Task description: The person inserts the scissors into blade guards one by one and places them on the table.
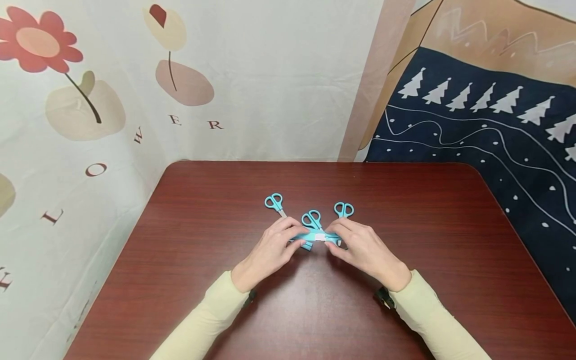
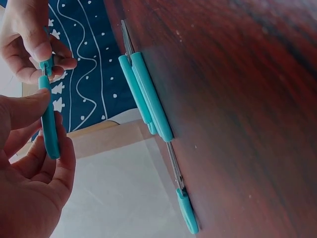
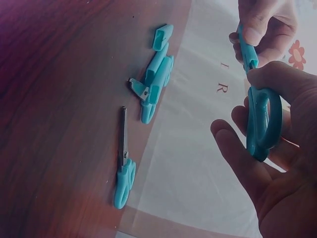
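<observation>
My left hand (image 1: 275,245) pinches a turquoise blade cover (image 2: 50,126) between thumb and fingers. Opposite it, my right hand (image 1: 363,247) grips a pair of scissors by its turquoise handles (image 3: 262,119). The cover sits over the tip end of the blades, and a short bright stretch of blade (image 1: 320,237) shows between cover and handles. Both hands hold these pieces above the table. Beyond them lie a left pair of scissors (image 1: 273,201), a middle pair (image 1: 311,219) and a right pair (image 1: 344,209); the hands partly hide them.
Loose turquoise covers lie on the brown table (image 1: 202,225), one (image 3: 162,37) apart from the others (image 3: 159,74), which overlap the middle scissors. The right pair (image 3: 125,173) has its blades bare. A flower-print cloth (image 1: 270,75) and a dark tree-print cloth (image 1: 472,120) hang behind the table.
</observation>
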The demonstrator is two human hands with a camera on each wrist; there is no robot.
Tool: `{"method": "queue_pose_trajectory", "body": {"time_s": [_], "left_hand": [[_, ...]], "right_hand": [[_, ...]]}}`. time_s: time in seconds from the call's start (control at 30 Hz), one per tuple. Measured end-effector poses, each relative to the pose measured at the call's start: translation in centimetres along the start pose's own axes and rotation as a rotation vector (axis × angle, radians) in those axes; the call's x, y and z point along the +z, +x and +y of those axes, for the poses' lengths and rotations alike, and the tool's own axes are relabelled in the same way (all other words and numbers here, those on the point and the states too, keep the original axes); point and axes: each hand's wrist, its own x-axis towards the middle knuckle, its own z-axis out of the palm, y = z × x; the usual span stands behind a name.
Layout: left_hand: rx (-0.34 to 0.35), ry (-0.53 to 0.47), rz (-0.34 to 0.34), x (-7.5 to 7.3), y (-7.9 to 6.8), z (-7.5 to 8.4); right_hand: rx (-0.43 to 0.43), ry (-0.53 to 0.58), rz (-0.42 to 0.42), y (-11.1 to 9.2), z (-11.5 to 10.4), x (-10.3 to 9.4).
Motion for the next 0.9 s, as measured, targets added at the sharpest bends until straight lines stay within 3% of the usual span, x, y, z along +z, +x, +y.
{"method": "queue_pose_trajectory", "body": {"time_s": [0.7, 0.9], "left_hand": [[-0.013, -0.011, -0.016, -0.35, 0.12, 0.19], [0.014, 0.006, -0.011, -0.44, 0.02, 0.04]], "right_hand": [[-0.039, -0.02, 0.014, 0.26, -0.26, 0.16], [-0.052, -0.01, 0.018, 0.32, -0.21, 0.29]]}}
